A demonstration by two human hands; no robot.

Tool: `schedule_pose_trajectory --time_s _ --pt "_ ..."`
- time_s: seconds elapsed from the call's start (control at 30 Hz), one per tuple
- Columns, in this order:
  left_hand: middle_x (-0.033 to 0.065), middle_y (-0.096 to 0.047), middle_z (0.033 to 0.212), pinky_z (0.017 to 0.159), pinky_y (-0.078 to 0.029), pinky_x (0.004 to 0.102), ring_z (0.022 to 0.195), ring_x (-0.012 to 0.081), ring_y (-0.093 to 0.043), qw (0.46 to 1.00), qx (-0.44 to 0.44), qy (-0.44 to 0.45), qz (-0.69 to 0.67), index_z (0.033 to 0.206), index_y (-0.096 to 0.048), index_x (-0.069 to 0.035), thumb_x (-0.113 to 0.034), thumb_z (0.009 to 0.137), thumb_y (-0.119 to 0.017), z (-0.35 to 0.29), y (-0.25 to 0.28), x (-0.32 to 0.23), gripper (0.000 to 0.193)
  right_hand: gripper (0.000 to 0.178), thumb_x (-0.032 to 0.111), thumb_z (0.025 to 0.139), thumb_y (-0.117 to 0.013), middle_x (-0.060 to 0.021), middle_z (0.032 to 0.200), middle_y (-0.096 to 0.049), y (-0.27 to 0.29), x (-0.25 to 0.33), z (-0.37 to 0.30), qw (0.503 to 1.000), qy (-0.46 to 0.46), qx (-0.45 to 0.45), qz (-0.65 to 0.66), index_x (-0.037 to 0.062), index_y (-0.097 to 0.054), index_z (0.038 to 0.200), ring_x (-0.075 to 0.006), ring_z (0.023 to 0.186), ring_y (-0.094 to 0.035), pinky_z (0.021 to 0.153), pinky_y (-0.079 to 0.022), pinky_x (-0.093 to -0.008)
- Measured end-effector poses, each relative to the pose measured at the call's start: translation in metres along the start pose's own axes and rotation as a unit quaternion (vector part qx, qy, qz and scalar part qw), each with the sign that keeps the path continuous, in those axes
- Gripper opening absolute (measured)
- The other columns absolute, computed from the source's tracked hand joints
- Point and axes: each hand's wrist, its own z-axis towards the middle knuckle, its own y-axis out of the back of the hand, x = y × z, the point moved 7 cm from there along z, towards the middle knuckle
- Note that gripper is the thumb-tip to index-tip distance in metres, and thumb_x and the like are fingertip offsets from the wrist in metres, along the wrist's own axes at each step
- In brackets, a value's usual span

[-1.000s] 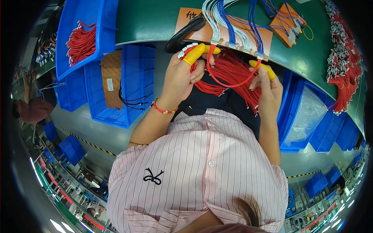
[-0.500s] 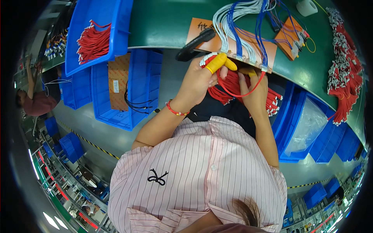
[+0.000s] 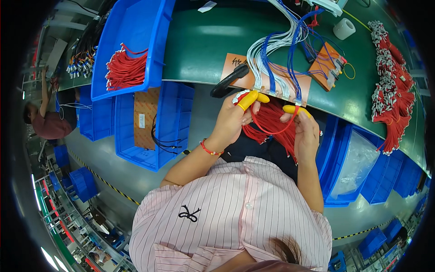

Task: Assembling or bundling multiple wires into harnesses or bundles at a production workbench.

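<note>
A looped red cable [image 3: 273, 132] runs between my two hands in front of the orange board [image 3: 232, 66]. My left hand [image 3: 230, 119], a yellow cover on its thumb, is closed on red cables, and white plug ends poke out above the fingers. My right hand [image 3: 306, 132], also with a yellow fingertip cover, pinches the other end of the loop just below a white connector [image 3: 297, 103] at the board's right edge. White wires [image 3: 256, 59] and blue wires [image 3: 293, 78] lead into the connectors along that edge. Beneath my hands a bundle of red cables [image 3: 283, 122] lies on my lap.
A black handle-like tool [image 3: 230, 80] lies at the board's left. Farther left stands a blue bin [image 3: 156, 68] of red cables. On the right are a smaller orange block [image 3: 322, 68], a white roll [image 3: 344, 29] and heaped red cables [image 3: 393, 90]. Blue crates stand beneath the green bench [image 3: 195, 54].
My right hand has come out from under the board's edge and now pinches the red cable near the right connector. My left hand keeps its grip. The whole view has shifted slightly.
</note>
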Motion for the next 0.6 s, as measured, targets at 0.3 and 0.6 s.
schedule_pose_trajectory --time_s 0.3,0.6 --pt "-0.0016 -0.055 0.073 0.043 -0.023 0.0178 0.047 0.0000 -0.031 1.000 -0.002 0.001 -0.010 0.105 -0.062 0.005 -0.018 0.099 -0.047 0.002 0.003 0.002 0.028 0.026 0.014 0.098 -0.051 -0.0058 0.072 -0.063 0.001 -0.002 -0.009 0.998 0.004 -0.023 -0.060 -0.0061 -0.067 0.096 -0.0101 0.069 -0.057 0.073 -0.045 -0.0239" --pt "0.0033 -0.055 0.076 0.043 -0.025 0.0167 0.047 0.0009 -0.030 1.000 0.012 0.000 -0.017 0.105 -0.057 0.007 -0.014 0.101 -0.042 0.005 0.005 0.004 0.026 0.027 0.015 0.098 -0.051 -0.0054 0.075 -0.064 0.005 -0.006 0.001 0.998 0.011 -0.046 -0.028 -0.0065 -0.067 0.100 -0.0099 0.074 -0.057 0.077 -0.045 -0.0243"
